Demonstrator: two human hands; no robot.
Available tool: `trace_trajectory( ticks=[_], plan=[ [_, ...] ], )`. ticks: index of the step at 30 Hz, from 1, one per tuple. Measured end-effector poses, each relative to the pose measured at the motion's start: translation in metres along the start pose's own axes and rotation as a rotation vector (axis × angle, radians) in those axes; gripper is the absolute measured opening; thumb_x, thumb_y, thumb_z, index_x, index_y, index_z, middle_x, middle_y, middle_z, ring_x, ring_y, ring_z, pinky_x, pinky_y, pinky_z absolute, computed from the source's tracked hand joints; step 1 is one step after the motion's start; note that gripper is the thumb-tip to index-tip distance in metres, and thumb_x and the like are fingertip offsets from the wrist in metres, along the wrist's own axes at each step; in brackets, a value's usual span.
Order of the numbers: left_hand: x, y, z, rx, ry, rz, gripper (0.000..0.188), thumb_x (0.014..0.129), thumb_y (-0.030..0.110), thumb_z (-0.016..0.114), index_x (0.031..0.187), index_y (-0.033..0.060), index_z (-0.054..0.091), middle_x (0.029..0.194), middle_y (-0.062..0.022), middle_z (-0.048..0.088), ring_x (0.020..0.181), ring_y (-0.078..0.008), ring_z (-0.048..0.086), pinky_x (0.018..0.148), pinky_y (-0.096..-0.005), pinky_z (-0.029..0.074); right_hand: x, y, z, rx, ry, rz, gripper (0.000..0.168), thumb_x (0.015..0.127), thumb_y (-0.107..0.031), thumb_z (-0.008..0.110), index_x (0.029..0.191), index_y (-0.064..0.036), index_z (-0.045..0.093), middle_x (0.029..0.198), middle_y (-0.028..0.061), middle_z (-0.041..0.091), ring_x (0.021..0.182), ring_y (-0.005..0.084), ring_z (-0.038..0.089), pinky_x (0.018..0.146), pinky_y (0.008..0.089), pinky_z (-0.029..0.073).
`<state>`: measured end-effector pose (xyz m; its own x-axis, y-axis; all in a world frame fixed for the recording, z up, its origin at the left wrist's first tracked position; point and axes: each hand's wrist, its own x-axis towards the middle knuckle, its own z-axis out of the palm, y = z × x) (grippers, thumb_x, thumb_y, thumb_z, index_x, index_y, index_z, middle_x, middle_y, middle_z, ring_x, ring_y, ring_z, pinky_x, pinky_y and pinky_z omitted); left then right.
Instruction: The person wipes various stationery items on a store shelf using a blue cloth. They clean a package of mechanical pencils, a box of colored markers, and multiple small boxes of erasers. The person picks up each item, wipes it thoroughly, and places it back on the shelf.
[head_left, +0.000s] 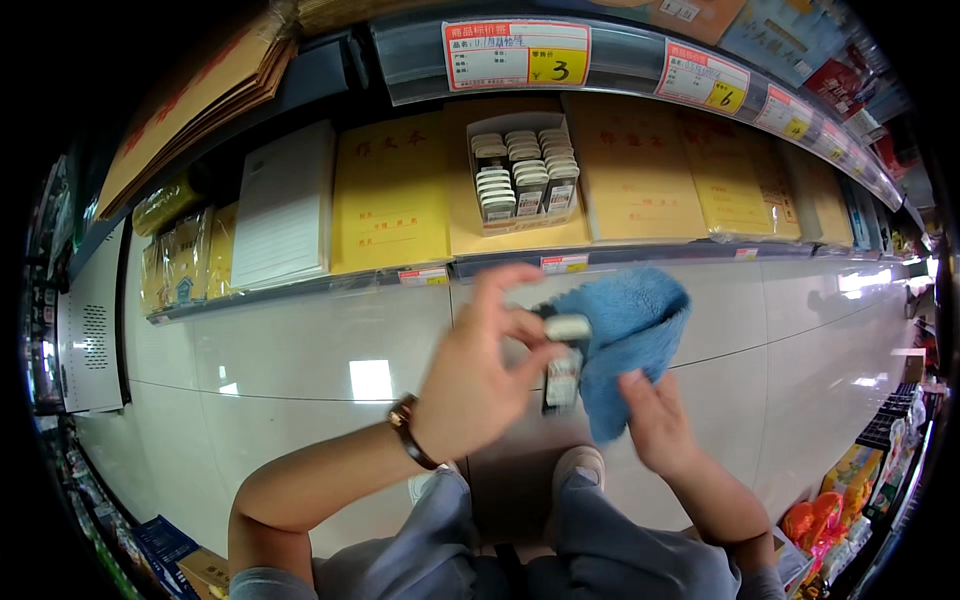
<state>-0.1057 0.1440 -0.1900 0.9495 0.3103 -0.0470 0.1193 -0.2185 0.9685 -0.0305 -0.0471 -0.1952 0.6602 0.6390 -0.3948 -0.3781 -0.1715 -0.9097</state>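
Between the thumb and fingers of my left hand is a small dark pack with a white top. It bears a printed label and is blurred. A fluffy blue cloth hangs in my right hand, folded over and right beside the pack. Beyond both hands, a small open carton holds rows of similar white-topped packs. This carton rests on tan paper notebooks or envelopes on the low shelf.
Yellow exercise books, white lined pads and more tan books fill the low shelf. Above it juts a shelf edge with price tags. Glossy floor tiles lie below. Packaged goods stand at the right.
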Motion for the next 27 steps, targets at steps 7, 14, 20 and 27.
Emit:
trace_trajectory(
  ticks=[7, 14, 20, 27],
  plan=[
    [-0.007, 0.012, -0.002, -0.091, -0.083, -0.018, 0.07, 0.079, -0.006, 0.068, 0.139, 0.0069, 0.034, 0.095, -0.0044, 0.064, 0.091, -0.013, 0.062, 0.087, -0.0278, 0.048, 0.014, 0.001, 0.019, 0.103, -0.054, -0.122, 0.023, 0.095, -0.006, 0.049, 0.115, 0.001, 0.056, 0.101, 0.0027, 0.061, 0.092, 0.0087, 0.055, 0.082, 0.0263, 0.047],
    [0.051, -0.005, -0.065, -0.035, 0.471, 0.265, 0.028, 0.087, 0.003, 0.066, 0.115, 0.0029, 0.062, 0.103, -0.003, 0.066, 0.088, -0.0061, 0.058, 0.082, -0.0213, 0.047, -0.008, 0.054, 0.005, 0.039, -0.321, 0.331, 0.026, 0.099, -0.021, 0.054, 0.112, 0.0, 0.06, 0.098, 0.0034, 0.064, 0.09, 0.0096, 0.058, 0.081, 0.0274, 0.049],
    [0.11, -0.02, -0.074, 0.62, 0.62, 0.71, 0.015, 0.082, 0.011, 0.07, 0.096, 0.0117, 0.069, 0.089, -0.0025, 0.071, 0.073, -0.0176, 0.063, 0.077, -0.0291, 0.042, -0.021, 0.07, 0.002, -0.045, -0.348, 0.348, 0.027, 0.098, -0.023, 0.056, 0.112, 0.0, 0.06, 0.095, 0.0036, 0.065, 0.087, 0.0094, 0.058, 0.078, 0.0274, 0.05],
    [0.143, -0.062, -0.065, 0.683, 0.475, 0.615, 0.02, 0.078, 0.013, 0.072, 0.098, 0.0139, 0.071, 0.089, 0.0003, 0.07, 0.079, -0.0182, 0.063, 0.082, -0.0318, 0.039, -0.029, 0.074, -0.001, -0.074, -0.355, 0.327, 0.026, 0.098, -0.022, 0.056, 0.11, 0.0, 0.06, 0.093, 0.0024, 0.064, 0.085, 0.0082, 0.057, 0.077, 0.0265, 0.049]
  ],
)
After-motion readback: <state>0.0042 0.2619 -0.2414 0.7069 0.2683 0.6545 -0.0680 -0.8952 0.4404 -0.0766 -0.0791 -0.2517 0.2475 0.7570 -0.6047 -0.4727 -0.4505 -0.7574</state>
